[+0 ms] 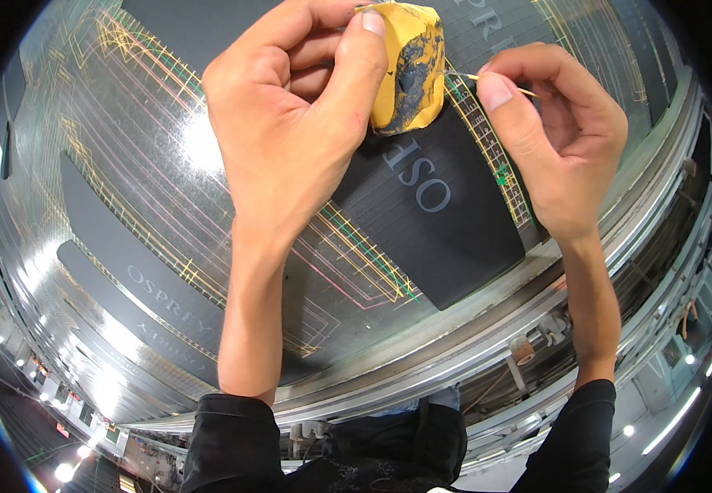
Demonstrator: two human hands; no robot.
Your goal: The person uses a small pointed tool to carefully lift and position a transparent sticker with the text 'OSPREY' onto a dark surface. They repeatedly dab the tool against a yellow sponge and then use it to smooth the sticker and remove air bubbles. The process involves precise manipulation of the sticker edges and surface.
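Observation:
My left hand (307, 117) pinches a yellow patch of paper or cloth (388, 92) between thumb and fingers. Dark grey paste (416, 77) is smeared over the patch's middle and right side. Between the thumb and index finger of my right hand (547, 129) is a thin yellowish stick (473, 77), its fine tip close to the patch's right edge. I cannot tell whether tip and patch touch. Beneath both hands lies a black panel (467, 246) with pale printed lettering, beside a numbered grid strip (491, 142).
The panel rests on a long glossy table (356, 333) marked with yellow, green and pink lines. More dark lettered panels (146, 246) lie to the left. A metal rail (442, 363) with a small bracket block (521, 350) runs along the near edge, close to my body.

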